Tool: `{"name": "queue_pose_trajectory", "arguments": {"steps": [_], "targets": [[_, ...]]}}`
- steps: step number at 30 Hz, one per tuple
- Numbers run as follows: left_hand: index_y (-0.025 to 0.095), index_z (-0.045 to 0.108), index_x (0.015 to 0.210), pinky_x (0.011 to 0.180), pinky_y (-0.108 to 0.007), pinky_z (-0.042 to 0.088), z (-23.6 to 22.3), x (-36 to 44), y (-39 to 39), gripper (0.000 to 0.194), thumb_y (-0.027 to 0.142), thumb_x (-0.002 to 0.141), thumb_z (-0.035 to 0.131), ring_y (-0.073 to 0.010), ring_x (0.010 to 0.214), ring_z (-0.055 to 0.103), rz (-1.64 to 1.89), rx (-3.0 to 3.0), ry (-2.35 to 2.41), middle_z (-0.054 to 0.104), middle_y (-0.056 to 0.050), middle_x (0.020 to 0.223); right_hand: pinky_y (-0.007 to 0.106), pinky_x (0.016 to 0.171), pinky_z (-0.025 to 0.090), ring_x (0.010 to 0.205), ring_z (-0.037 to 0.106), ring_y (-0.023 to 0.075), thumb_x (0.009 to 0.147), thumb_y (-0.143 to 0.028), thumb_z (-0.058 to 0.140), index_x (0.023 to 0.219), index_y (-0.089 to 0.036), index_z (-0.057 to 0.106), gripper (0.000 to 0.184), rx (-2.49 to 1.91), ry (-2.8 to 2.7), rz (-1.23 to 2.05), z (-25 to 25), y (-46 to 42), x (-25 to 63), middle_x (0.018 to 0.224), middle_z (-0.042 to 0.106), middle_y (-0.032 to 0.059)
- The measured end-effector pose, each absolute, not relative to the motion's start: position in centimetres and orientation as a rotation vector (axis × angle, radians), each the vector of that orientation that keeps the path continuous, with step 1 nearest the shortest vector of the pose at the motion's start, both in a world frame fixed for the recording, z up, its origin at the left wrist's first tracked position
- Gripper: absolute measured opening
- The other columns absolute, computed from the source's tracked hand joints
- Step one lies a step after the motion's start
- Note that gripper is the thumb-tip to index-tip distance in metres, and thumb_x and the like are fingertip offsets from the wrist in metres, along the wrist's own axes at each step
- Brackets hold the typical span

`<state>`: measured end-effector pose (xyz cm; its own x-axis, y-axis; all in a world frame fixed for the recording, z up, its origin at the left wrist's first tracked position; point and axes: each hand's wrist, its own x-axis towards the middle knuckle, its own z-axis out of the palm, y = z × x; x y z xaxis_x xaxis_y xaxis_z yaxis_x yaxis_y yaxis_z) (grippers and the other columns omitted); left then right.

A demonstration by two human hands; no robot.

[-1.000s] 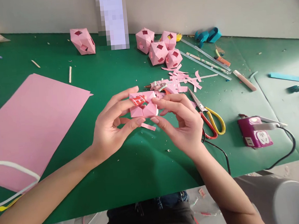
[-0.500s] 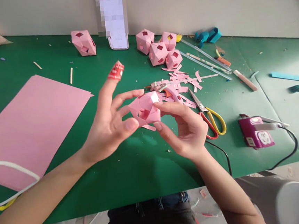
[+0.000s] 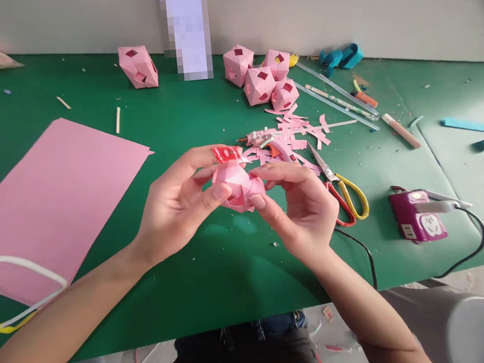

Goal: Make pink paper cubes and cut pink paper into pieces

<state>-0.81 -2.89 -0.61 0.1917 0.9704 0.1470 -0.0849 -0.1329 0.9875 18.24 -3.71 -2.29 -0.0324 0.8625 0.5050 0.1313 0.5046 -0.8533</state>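
I have the left hand (image 3: 180, 209) and right hand (image 3: 306, 207) both pinching the folded pink piece (image 3: 233, 176) over the middle of the green tabletop (image 3: 181, 308). Toward the near edge, I see open green surface between the forearms. Beyond the fingers, pink scraps (image 3: 298, 124) crowd my way; scissors (image 3: 356, 200) lie just beside the right hand, and a large pink sheet (image 3: 68, 185) takes up the left. Markings on the purple box (image 3: 409, 212) and the pixelated panel (image 3: 190, 33) are too unclear to read.
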Motion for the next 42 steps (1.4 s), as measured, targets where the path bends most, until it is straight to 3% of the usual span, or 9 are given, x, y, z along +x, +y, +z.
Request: {"name": "queue_pose_trajectory", "arguments": {"steps": [4,9,19,25,30,36,39,42], "targets": [[0.035,0.075,0.108,0.099,-0.048,0.068,-1.2,-0.9,-3.0,0.012,0.034,0.097,0.071,-0.0321,0.136,0.062,1.242,1.389,0.898,0.068,0.000,0.136,0.041,0.082,0.061,0.098,0.072,0.0217,0.092,-0.021,0.076,0.106,-0.028,0.073,0.017,-0.889,-1.505,0.715,-2.0,-3.9,18.1,0.101,0.078,0.0026],[0.037,0.076,0.113,0.091,-0.046,0.070,-1.9,-1.2,-2.7,0.018,0.030,0.097,0.071,-0.0324,0.136,0.062,1.281,1.428,0.805,0.067,-0.002,0.136,0.039,0.076,0.060,0.095,0.071,0.0209,0.091,-0.019,0.076,0.105,-0.026,0.072,0.017,-0.881,-1.507,0.700,-1.9,-3.9,18.1,0.099,0.077,0.0029],[0.037,0.078,0.115,0.095,-0.042,0.069,-2.1,-1.2,-2.4,0.021,0.029,0.096,0.072,-0.0304,0.135,0.063,1.265,1.451,0.771,0.069,-0.003,0.133,0.038,0.075,0.063,0.097,0.071,0.0209,0.091,-0.020,0.077,0.105,-0.027,0.073,0.016,-0.911,-1.531,0.708,-2.0,-4.0,18.2,0.101,0.077,0.0033],[0.035,0.079,0.116,0.095,-0.039,0.069,-1.9,-1.1,-2.4,0.024,0.024,0.097,0.071,-0.0285,0.136,0.062,1.242,1.431,0.730,0.070,-0.005,0.129,0.041,0.084,0.064,0.103,0.072,0.0219,0.091,-0.018,0.078,0.110,-0.027,0.074,0.021,-0.866,-1.526,0.739,-2.2,-3.9,18.3,0.106,0.078,0.0040],[0.029,0.080,0.108,0.086,-0.037,0.072,-1.8,-1.1,-2.3,0.017,0.023,0.093,0.076,-0.0297,0.134,0.062,1.258,1.416,0.711,0.072,-0.007,0.122,0.045,0.095,0.064,0.106,0.074,0.0229,0.091,-0.022,0.080,0.109,-0.028,0.075,0.020,-0.847,-1.552,0.705,-2.3,-3.7,18.5,0.108,0.079,0.0034],[0.026,0.080,0.100,0.080,-0.032,0.072,-1.5,-0.9,-2.2,0.010,0.024,0.090,0.080,-0.0287,0.131,0.064,1.244,1.437,0.751,0.073,-0.008,0.116,0.047,0.097,0.064,0.105,0.075,0.0232,0.089,-0.024,0.083,0.108,-0.030,0.079,0.020,-0.856,-1.604,0.652,-2.4,-3.3,18.9,0.113,0.078,0.0027],[0.027,0.081,0.103,0.082,-0.034,0.072,-1.7,-0.9,-2.2,0.013,0.026,0.090,0.081,-0.0293,0.130,0.065,1.251,1.456,0.761,0.073,-0.008,0.119,0.046,0.099,0.064,0.109,0.074,0.0234,0.090,-0.024,0.082,0.111,-0.031,0.079,0.022,-0.835,-1.602,0.663,-2.4,-3.1,19.0,0.116,0.078,0.0029],[0.033,0.080,0.113,0.094,-0.041,0.070,-2.1,-0.9,-2.3,0.025,0.025,0.089,0.081,-0.0291,0.131,0.066,1.307,1.461,0.775,0.072,-0.005,0.126,0.043,0.093,0.065,0.121,0.070,0.0263,0.091,-0.029,0.081,0.120,-0.031,0.076,0.030,-0.855,-1.568,0.697,-2.5,-3.1,19.0,0.124,0.076,0.0053]]}}
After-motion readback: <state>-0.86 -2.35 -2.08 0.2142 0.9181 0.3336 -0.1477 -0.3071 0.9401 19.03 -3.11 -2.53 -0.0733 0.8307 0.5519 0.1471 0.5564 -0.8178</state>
